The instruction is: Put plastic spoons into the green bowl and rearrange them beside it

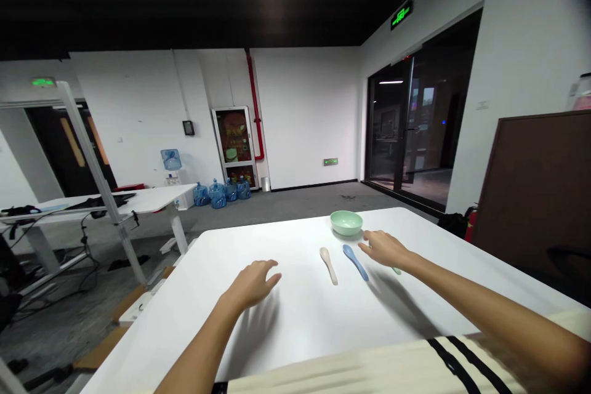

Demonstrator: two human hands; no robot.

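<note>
A light green bowl stands upright toward the far side of the white table. In front of it lie a cream spoon and a blue spoon, side by side with their handles pointing toward me. My right hand hovers just right of the blue spoon and close to the bowl, fingers apart and holding nothing. Beneath it a small green tip shows; the rest of that thing is hidden by the hand. Left of the cream spoon, my left hand is above the table, open, with thumb and fingers spread.
Behind the table, several blue water bottles stand on the floor by the wall. Another white table with a metal post is at the left. A brown board rises at the right, near a glass door.
</note>
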